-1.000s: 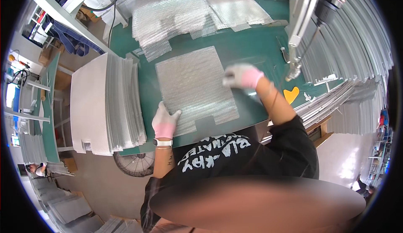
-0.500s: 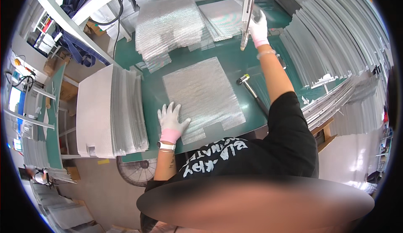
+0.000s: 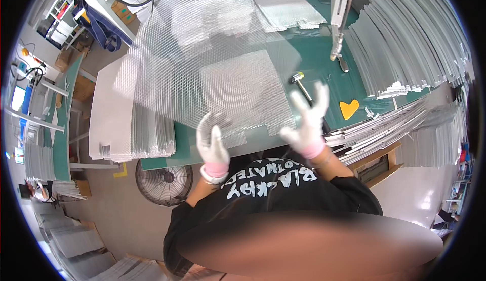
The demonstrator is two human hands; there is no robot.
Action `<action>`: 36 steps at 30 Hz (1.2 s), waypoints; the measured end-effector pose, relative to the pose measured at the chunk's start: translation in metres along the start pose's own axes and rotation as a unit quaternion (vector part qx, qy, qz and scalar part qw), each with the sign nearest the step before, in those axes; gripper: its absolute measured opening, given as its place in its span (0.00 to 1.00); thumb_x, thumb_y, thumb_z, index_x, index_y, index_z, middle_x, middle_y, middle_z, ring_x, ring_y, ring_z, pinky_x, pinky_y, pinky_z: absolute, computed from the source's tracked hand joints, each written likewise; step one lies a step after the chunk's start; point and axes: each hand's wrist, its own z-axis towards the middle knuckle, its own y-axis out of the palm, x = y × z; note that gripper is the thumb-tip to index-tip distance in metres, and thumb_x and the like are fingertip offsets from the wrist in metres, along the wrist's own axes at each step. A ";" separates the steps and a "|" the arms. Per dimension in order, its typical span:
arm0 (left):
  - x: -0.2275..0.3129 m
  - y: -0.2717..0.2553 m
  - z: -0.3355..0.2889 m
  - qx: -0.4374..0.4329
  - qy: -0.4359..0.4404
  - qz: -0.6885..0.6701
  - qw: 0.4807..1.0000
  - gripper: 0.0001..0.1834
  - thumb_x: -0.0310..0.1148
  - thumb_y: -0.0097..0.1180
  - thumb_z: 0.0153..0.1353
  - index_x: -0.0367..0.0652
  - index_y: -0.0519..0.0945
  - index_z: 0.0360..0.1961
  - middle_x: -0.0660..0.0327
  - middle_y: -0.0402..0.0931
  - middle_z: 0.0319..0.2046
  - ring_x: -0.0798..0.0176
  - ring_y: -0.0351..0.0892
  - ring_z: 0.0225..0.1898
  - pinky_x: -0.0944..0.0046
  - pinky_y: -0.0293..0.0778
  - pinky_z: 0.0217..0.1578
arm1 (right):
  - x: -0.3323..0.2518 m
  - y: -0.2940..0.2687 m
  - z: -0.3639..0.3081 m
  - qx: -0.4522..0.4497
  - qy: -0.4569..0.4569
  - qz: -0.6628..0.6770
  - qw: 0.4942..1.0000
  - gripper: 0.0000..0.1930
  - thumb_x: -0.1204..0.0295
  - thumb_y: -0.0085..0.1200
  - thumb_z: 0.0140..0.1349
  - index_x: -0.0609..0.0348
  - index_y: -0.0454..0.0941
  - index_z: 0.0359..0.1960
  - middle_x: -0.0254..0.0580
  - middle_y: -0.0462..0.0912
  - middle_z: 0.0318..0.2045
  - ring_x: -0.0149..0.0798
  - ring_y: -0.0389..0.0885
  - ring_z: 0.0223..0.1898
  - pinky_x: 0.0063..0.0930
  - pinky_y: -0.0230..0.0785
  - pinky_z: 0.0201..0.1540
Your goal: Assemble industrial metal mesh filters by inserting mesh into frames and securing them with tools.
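Note:
A see-through, mesh-patterned sheet [image 3: 167,73] hangs tilted and blurred above the bench, over the left and middle. My left hand [image 3: 212,146], in a white glove with a pink cuff, is at its near edge, fingers and thumb curled around that edge. Apart from the sheet, my right hand [image 3: 308,121], gloved alike, is raised with spread fingers and holds nothing. Beneath the hanging sheet, a notched silvery textured sheet [image 3: 253,108] lies flat on the green bench. A small mallet [image 3: 301,84] lies beyond my right hand, its handle partly hidden by that hand.
Tall stacks of sheets stand at the left [image 3: 114,114] and right [image 3: 405,38]. More sheets [image 3: 288,7] lie at the back. An upright tool on a stand [image 3: 336,27] and a yellow heart-shaped scraper [image 3: 349,109] are at the right. A floor fan [image 3: 164,181] stands below the bench.
A see-through sheet now hangs in the air over the bench. My left hand has come off the table. My right hand has left the upright tool and come back near me, opening.

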 end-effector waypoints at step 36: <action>-0.056 -0.034 0.030 -0.214 0.040 0.646 0.731 0.40 0.50 0.70 0.48 0.45 0.73 0.61 0.46 0.75 0.41 0.43 0.76 0.44 0.50 0.73 0.47 | 0.085 0.073 -0.041 -0.221 0.158 0.083 0.959 0.26 0.58 0.58 0.60 0.54 0.74 0.58 0.48 0.82 0.46 0.50 0.80 0.49 0.39 0.72 0.51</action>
